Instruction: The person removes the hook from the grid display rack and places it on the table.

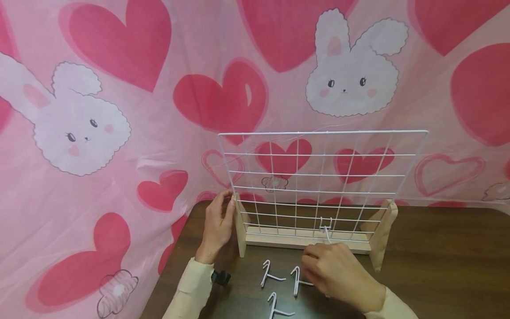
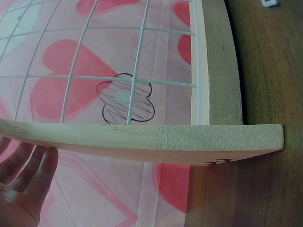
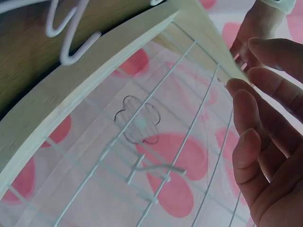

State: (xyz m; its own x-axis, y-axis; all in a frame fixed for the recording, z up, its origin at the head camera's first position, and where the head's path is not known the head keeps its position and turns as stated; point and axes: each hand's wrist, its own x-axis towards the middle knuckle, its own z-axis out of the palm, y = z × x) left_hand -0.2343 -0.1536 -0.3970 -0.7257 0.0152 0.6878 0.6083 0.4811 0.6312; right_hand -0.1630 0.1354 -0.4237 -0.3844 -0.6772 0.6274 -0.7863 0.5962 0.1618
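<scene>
A white wire grid panel point(image 1: 296, 192) stands in a wooden base with a left side piece point(image 1: 240, 228) and a right side piece point(image 1: 384, 235). My left hand point(image 1: 217, 223) touches the outer face of the left side piece near its top, fingers fairly straight. One white wire hook point(image 1: 325, 228) hangs on the low part of the grid, right of its middle. In front of it my right hand point(image 1: 338, 272) hovers over the table; the right wrist view shows its fingers loosely bent around nothing. Loose white hooks point(image 1: 266, 274) lie beside and below that hand.
The dark wooden table point(image 1: 446, 248) carries the stand close to its back edge. Behind hangs a pink cloth point(image 1: 287, 97) with hearts and rabbit faces. Screw heads point(image 2: 218, 162) show low on the left side piece. A dark band point(image 1: 221, 278) sits at my left wrist.
</scene>
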